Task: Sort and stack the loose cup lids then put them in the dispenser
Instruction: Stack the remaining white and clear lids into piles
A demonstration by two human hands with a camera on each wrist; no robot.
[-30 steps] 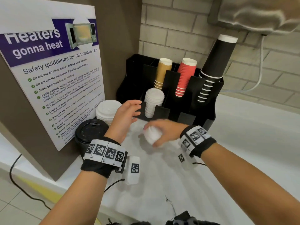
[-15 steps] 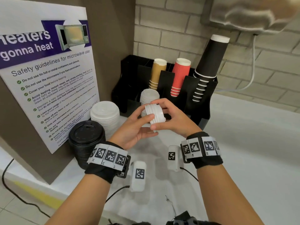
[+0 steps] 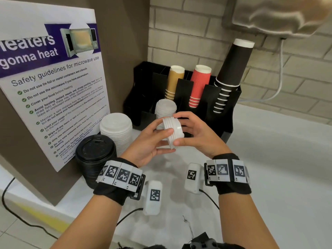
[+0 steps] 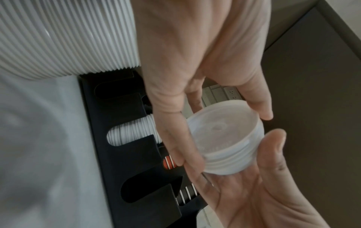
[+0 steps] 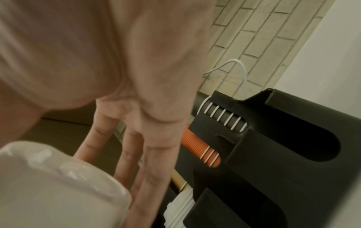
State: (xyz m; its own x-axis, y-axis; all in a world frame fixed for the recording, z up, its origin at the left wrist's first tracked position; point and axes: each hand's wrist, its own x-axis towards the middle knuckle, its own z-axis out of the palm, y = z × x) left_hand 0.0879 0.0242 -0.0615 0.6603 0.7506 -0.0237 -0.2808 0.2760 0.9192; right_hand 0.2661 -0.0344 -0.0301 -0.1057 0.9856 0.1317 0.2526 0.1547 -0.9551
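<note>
Raised off the counter since a sec ago, small white lid stack [image 3: 172,132] sits clamped btwn my left hand [image 3: 150,141] & right hand [image 3: 199,135], squaring step; next, I reckon, drop into dispenser [image 3: 222,112] slot.

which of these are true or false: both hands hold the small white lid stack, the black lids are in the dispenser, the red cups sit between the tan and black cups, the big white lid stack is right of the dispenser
1. Both hands hold the small white lid stack. True: the left hand and the right hand grip it from either side.
2. The black lids are in the dispenser. False: they stand on the counter, left of it.
3. The red cups sit between the tan cups and the black cups. True.
4. The big white lid stack is right of the dispenser. False: it stands left of it, behind the black lids.
</note>
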